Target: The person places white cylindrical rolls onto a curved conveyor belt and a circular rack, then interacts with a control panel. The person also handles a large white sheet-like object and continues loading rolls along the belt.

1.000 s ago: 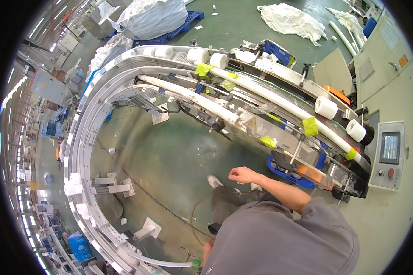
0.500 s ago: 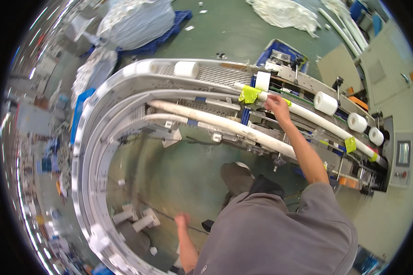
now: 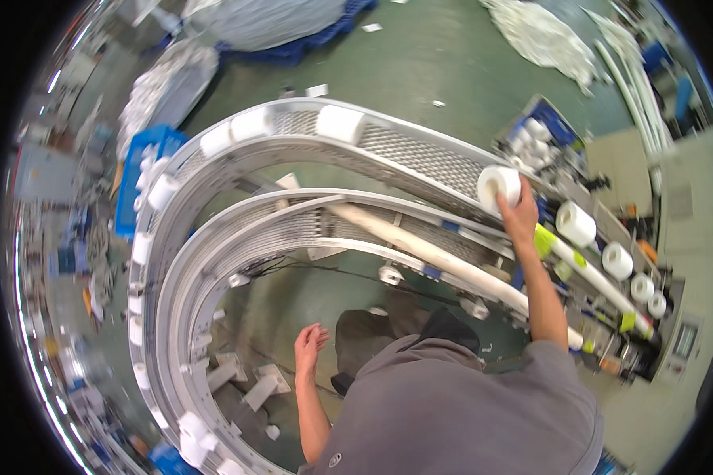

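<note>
My right hand (image 3: 520, 215) reaches up and grips a white paper roll (image 3: 498, 186) on the outer curved conveyor (image 3: 420, 154). My left hand (image 3: 310, 345) hangs loose beside my body with its fingers apart, holding nothing. More white rolls (image 3: 339, 123) ride the same belt to the left. Further rolls (image 3: 576, 223) stand in a row to the right of my hand. A long white tube (image 3: 420, 252) lies along the inner track below my arm.
A second curved conveyor (image 3: 238, 237) runs inside the first. Blue crates (image 3: 139, 182) stand at the left, white sacks (image 3: 547, 36) lie on the green floor beyond, and a control panel (image 3: 684, 340) sits at the right. Metal brackets (image 3: 253, 388) stand on the floor near my feet.
My right hand has risen from low near the machine up to the outer belt and closed on a roll. My view has swung left, and my left hand has come up beside me.
</note>
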